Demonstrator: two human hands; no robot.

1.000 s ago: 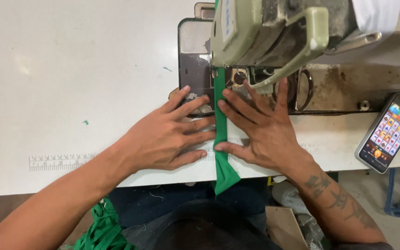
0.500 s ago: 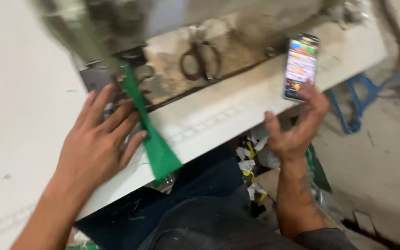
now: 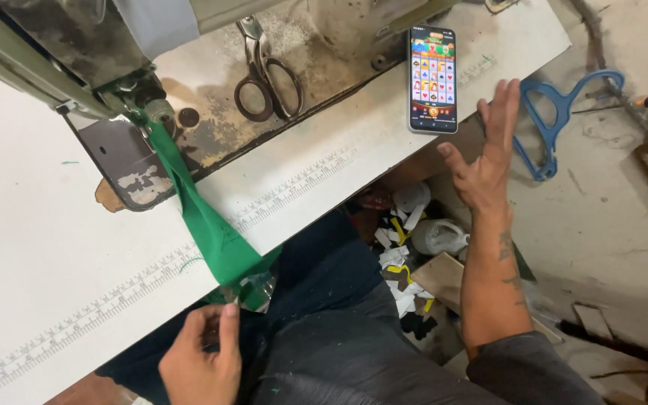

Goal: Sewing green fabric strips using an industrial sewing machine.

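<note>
fingers of the right hand are spread wide and hold nothing, just beside the smartphone at the worktop edge. the left hand hangs loosely curled below that edge, near the hanging tip of the green fabric strip, whether touching it i cannot tell. the strip sits under the sewing machine presser foot and neither hand guides it, so the seam looks unfinished.
</note>
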